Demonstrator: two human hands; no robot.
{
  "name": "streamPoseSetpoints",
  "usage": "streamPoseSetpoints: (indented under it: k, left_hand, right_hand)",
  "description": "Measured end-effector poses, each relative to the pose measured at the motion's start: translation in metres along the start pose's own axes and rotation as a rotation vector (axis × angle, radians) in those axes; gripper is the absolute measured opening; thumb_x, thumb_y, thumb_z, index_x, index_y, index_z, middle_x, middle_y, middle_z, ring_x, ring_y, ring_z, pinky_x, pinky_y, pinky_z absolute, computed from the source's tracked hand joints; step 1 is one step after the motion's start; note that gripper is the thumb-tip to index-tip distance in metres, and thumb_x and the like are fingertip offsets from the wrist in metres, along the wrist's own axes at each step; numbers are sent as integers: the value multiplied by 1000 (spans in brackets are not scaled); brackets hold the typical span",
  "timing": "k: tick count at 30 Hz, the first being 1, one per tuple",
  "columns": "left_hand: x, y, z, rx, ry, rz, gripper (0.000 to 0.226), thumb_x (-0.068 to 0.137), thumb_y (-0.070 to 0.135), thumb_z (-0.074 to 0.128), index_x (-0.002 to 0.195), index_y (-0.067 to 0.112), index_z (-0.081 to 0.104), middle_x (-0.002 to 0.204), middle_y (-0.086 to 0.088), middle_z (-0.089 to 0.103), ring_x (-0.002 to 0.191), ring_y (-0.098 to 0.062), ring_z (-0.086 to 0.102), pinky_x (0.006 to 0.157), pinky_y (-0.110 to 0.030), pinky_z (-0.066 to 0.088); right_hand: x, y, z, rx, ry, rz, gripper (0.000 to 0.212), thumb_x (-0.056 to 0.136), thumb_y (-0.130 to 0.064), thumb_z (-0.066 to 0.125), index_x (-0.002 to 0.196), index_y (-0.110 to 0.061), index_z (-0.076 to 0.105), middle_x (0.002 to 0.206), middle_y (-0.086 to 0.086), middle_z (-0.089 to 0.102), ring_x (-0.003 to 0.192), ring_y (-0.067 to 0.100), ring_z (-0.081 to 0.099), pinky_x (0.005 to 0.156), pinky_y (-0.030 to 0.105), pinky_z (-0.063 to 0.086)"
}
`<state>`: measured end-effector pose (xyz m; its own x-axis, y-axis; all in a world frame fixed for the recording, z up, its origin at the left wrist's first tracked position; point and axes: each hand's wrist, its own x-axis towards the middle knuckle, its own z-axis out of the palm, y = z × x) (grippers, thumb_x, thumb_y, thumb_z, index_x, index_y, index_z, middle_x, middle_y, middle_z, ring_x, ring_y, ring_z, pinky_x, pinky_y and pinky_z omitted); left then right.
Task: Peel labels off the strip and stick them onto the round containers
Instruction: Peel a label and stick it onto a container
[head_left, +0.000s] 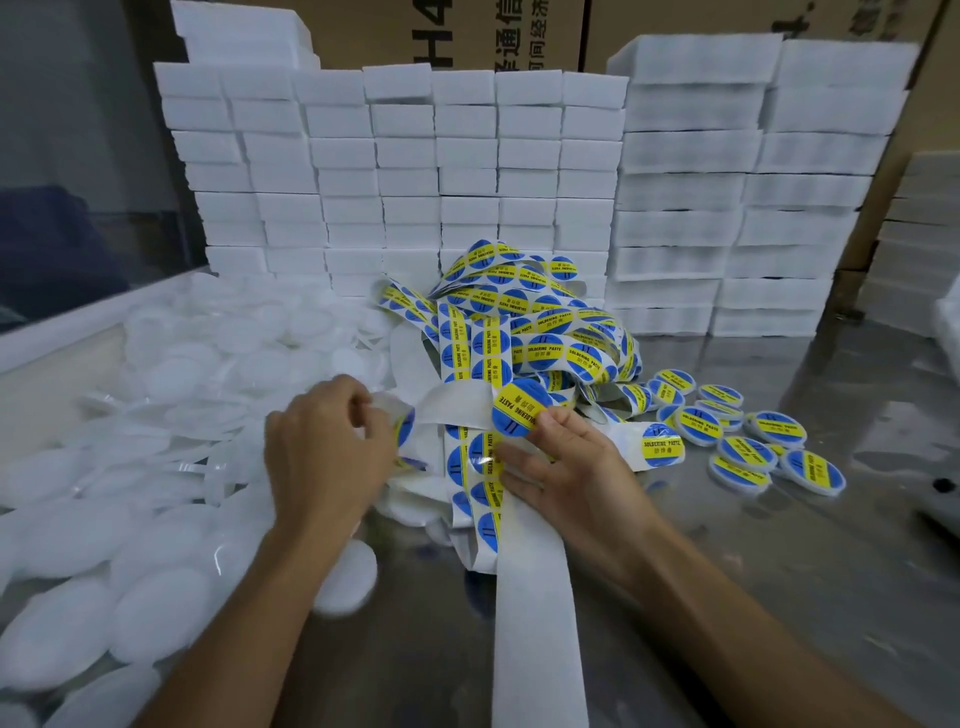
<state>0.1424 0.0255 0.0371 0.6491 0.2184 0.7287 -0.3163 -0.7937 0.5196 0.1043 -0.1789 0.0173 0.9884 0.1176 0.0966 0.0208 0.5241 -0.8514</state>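
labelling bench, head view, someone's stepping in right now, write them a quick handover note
Right hand: pinches a peeled round label by its lower edge, lifted above the strip.
Left hand: grips the backing strip near a partly hidden label.
Label strip pile: tangled at table centre, many labels left; bare used backing trails toward the camera.
Done: a cluster of labelled containers on the right of the metal table.
Left: a large heap of unlabelled white containers on the left. The label in hand needs a container next.

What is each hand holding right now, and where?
Right hand pinches a peeled label at its lower edge; left hand grips the backing strip.
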Motion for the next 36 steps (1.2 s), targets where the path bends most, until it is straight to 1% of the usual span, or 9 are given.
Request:
streamPoseSetpoints:
  k: [5, 7, 10, 12, 16, 19, 25, 31, 36]
  left_hand:
    - [11, -23, -2, -52, 39, -275, 25, 80, -2, 52, 99, 13, 59, 112, -12, 53, 104, -34, 51, 74, -38, 41]
    - [13, -30, 2, -105, -19, -360, 10, 88, 13, 51, 93, 14, 60, 104, -9, 63, 96, -33, 56, 79, -40, 45]
    - [16, -29, -1, -285, -23, -528, 30, 93, 31, 37, 82, 15, 60, 80, -4, 72, 85, -35, 65, 86, -46, 50]
    - [14, -35, -1, -176, -74, -493, 20, 92, 21, 44, 91, 16, 63, 86, -7, 73, 93, -37, 65, 88, -45, 50]
    - [5, -41, 3, 151, -427, -353, 22, 83, 25, 67, 105, 26, 70, 105, -7, 71, 104, -35, 61, 83, -36, 44]
    - [4, -37, 4, 259, -483, -295, 24, 83, 25, 66, 107, 26, 68, 104, -8, 70, 103, -35, 60, 85, -37, 42]
    - [7, -31, 4, 149, -312, -347, 4, 78, 25, 69, 78, 22, 66, 70, 8, 58, 93, -33, 58, 85, -38, 38]
    - [11, -21, -1, -113, -19, -222, 32, 73, 1, 70, 104, 9, 67, 120, -17, 55, 114, -35, 53, 95, -28, 36]
    - [2, 15, -14, -268, 252, 217, 27, 76, 2, 66, 103, -1, 66, 122, -21, 57, 115, -32, 56, 97, -18, 37]
  right_hand:
    - [4, -1, -7, -14, 38, 3, 25, 80, -33, 71, 93, -21, 52, 101, 1, 66, 133, 38, 45, 113, 53, 34]
    - [4, -3, -9, 1, 46, 2, 22, 80, -33, 71, 90, -23, 55, 98, -2, 68, 130, 35, 49, 111, 52, 37]
    - [4, -5, -10, 16, 54, 9, 25, 76, -35, 73, 92, -23, 58, 100, -5, 74, 119, 27, 63, 100, 45, 50]
    - [4, -6, -11, 26, 60, 18, 25, 74, -34, 73, 92, -22, 60, 102, -5, 75, 113, 22, 67, 93, 41, 53]
    - [4, -6, -10, 36, 48, 18, 23, 75, -34, 73, 90, -22, 61, 100, -5, 76, 107, 18, 70, 85, 37, 55]
    - [4, -7, -10, 36, 55, 16, 23, 74, -35, 75, 89, -23, 62, 100, -4, 75, 109, 19, 69, 84, 36, 58]
    - [2, -7, -8, 45, 75, 22, 22, 74, -33, 73, 90, -22, 61, 98, -3, 74, 107, 20, 70, 74, 32, 60]
    - [2, -9, -6, 29, 102, 37, 23, 72, -34, 73, 88, -23, 62, 100, -4, 74, 119, 23, 61, 87, 37, 55]
    - [1, -9, -5, 6, 124, 37, 28, 70, -35, 72, 92, -23, 59, 105, -4, 75, 112, 23, 66, 88, 39, 54]
